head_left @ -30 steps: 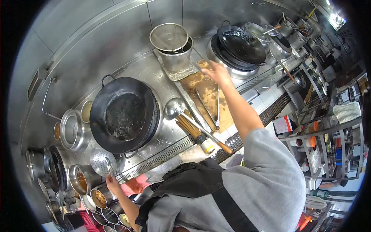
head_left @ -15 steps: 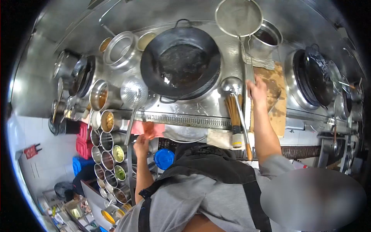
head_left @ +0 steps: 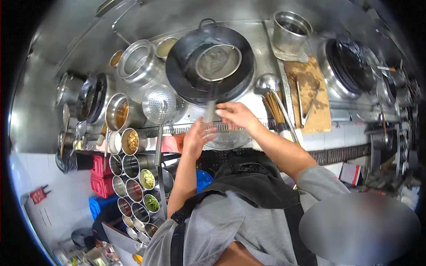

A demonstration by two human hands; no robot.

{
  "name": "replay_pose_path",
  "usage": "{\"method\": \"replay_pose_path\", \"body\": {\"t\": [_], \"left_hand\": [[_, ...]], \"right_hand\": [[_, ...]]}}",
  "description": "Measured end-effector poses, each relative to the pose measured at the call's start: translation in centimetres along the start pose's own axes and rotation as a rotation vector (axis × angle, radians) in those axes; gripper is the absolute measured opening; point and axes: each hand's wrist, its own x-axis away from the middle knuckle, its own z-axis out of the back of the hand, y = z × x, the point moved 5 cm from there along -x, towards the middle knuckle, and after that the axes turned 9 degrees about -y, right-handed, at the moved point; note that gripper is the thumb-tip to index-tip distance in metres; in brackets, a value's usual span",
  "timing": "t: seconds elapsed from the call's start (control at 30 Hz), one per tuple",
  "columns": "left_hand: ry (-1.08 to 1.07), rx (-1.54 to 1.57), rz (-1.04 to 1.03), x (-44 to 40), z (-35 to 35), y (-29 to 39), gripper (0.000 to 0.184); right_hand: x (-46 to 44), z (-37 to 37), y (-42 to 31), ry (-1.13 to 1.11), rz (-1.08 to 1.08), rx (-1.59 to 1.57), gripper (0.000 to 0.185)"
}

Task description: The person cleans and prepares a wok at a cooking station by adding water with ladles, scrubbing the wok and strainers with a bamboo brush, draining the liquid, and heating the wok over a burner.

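Note:
A round fine-mesh strainer [head_left: 218,63] is over the black wok [head_left: 179,73], its handle pointing towards me and blurred by motion. My right hand [head_left: 237,116] has its curled fingertips at the right side of that handle, seemingly pinching it. On the handle's other side is my left hand [head_left: 198,137], palm turned inward and fingers apart, holding nothing that I can see. A perforated ladle [head_left: 159,104] lies left of the wok, its handle close to my left forearm. Behind my left wrist shows a reddish cloth [head_left: 169,144].
Right of the wok are a steel ladle [head_left: 268,83], a bamboo wok brush [head_left: 274,108], tongs [head_left: 307,104] on a brown board [head_left: 319,119] and a steel pot [head_left: 290,33]. Metal cups of ingredients [head_left: 132,141] crowd the left. Another wok [head_left: 350,66] stands farther right.
The strainer has gone from above the pot on the right to over the wok. My right hand moved left with it; my left hand left the reddish cloth and rose towards the handle, fingers spreading.

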Motion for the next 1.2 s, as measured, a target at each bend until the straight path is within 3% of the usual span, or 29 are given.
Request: {"method": "replay_pose_path", "body": {"t": [0.03,0.1,0.13,0.2,0.27,0.3,0.33,0.43,0.5,0.57,0.67,0.83,0.97,1.03,1.07,1.2], "left_hand": [[-0.07,0.13,0.03,-1.0,-0.4,0.2,0.053],[0.032,0.063,-0.055,-2.5,2.1,2.4,0.044],[-0.111,0.008,-0.26,-4.6,6.9,2.4,0.038],[-0.01,-0.01,-0.175,-3.9,7.8,6.3,0.039],[0.003,-0.378,-0.206,-4.5,11.6,7.3,0.042],[0.158,-0.134,-0.09,-3.4,10.9,7.9,0.046],[0.233,-0.258,-0.089,-2.6,11.6,8.2,0.051],[0.549,-0.824,-0.426,2.1,9.7,9.4,0.052],[0.603,-0.954,-0.536,2.2,8.4,9.8,0.048],[0.679,-1.065,-0.664,2.0,5.2,9.8,0.044],[0.257,-1.083,-0.765,-1.1,-5.7,7.6,0.038],[-0.372,-1.024,-0.628,-6.5,-21.4,-2.5,0.036],[-0.486,-1.19,-0.468,-7.9,-28.9,-14.2,0.036],[-0.502,-1.309,-0.421,-6.4,-32.9,-18.9,0.037],[-0.543,-1.328,-0.387,-6.5,-33.8,-20.9,0.038],[-0.566,-1.297,-0.284,-4.8,-35.4,-23.9,0.041]], "right_hand": [[1.1,-0.9,-0.8,0.032,-0.015,-0.014,0.049],[3.9,-1.2,-1.8,0.117,0.108,0.073,0.048],[5.6,-0.1,-0.3,0.191,0.077,0.043,0.048],[10.3,2.2,2.9,0.26,0.095,0.256,0.045],[16.5,4.7,7.5,0.438,-0.053,0.454,0.042],[19.5,5.7,10.8,0.542,-0.082,0.648,0.04],[23.2,6.1,13.0,0.576,-0.243,0.56,0.038],[33.8,5.7,20.5,0.693,-0.583,0.255,0.035],[39.0,4.1,23.6,0.749,-0.731,0.13,0.039],[42.7,1.9,31.1,0.748,-0.884,0.085,0.04],[44.8,0.2,36.0,0.731,-0.955,0.208,0.038],[45.7,7.0,35.7,0.705,-0.883,0.098,0.034],[48.1,18.1,36.5,0.677,-0.756,0.411,0.033],[50.2,23.7,37.1,0.811,-0.76,0.32,0.035],[51.5,26.1,36.4,0.825,-0.845,0.088,0.034],[55.0,32.6,40.0,0.893,-0.83,0.183,0.037]]}}
